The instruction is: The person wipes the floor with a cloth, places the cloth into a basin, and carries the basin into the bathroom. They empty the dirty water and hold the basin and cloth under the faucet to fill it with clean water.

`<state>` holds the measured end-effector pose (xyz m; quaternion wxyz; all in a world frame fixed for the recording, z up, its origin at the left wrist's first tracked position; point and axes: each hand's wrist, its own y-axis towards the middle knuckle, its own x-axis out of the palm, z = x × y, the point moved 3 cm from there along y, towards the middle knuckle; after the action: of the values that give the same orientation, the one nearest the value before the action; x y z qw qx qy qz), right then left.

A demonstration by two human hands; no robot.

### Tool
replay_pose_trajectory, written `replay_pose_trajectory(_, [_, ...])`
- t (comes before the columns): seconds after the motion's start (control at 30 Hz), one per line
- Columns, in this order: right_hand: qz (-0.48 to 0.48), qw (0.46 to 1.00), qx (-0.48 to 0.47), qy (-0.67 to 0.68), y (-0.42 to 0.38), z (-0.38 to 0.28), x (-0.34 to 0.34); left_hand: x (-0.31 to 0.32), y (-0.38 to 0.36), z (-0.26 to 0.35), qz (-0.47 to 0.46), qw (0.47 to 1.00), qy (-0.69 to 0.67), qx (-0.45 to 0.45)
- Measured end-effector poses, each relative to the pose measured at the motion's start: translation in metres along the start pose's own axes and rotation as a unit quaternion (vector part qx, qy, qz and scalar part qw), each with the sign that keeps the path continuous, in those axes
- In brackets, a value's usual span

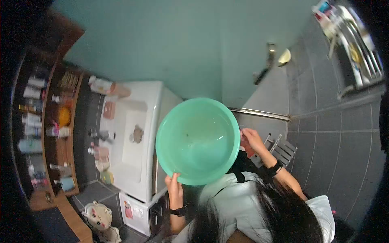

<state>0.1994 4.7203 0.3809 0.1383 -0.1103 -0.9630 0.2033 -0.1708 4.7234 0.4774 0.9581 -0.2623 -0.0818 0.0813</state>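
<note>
Basin point(194, 170) could, in this assessment, tip or drop should the left grip slip or one side sink ahead of the other; a knock against the sink point(154, 97) would be a second cause. It is held up, just to the right of the sink. The left grip point(174, 188) is closed on the near rim, thumb uppermost; the right grip point(250, 139) is at the right rim (whether it closes there cannot be told). Finish: round, pale green, glossy, with a small dark speck point(187, 135) inside. Liquid content: unconfirmed.
</note>
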Motion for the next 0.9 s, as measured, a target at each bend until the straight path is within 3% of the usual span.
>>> replay_pose_trajectory(0.1, [0.054,0.996,0.051,0.040,-0.051,-0.020,-0.046,0.045,0.004,-0.029,-0.055,0.997,0.020,-0.053])
replay_pose_trajectory(0.13, [0.066,0.994,0.086,-0.001,-0.069,-0.034,-0.059,0.062,0.003,-0.036,-0.080,0.994,0.035,-0.066])
replay_pose_trajectory(0.23, [0.178,0.976,0.122,0.013,-0.103,-0.033,-0.109,0.114,0.011,-0.058,-0.139,0.983,0.084,-0.092])
replay_pose_trajectory(0.27, [0.180,0.970,0.113,0.121,-0.110,-0.016,-0.130,0.130,0.012,-0.060,-0.162,0.977,0.108,-0.093])
replay_pose_trajectory(0.37, [0.197,0.960,0.090,0.180,-0.138,-0.006,-0.167,0.191,0.007,-0.054,-0.229,0.952,0.177,-0.095])
replay_pose_trajectory(0.47, [0.263,0.955,0.061,0.125,-0.165,-0.009,-0.178,0.227,0.023,-0.066,-0.291,0.930,0.208,-0.083])
replay_pose_trajectory(0.7, [0.308,0.901,0.030,0.305,-0.188,-0.008,-0.187,0.313,0.042,-0.074,-0.402,0.866,0.290,-0.067])
replay_pose_trajectory(0.9, [0.362,0.877,0.027,0.314,-0.204,0.027,-0.207,0.362,0.045,-0.078,-0.474,0.827,0.296,-0.058])
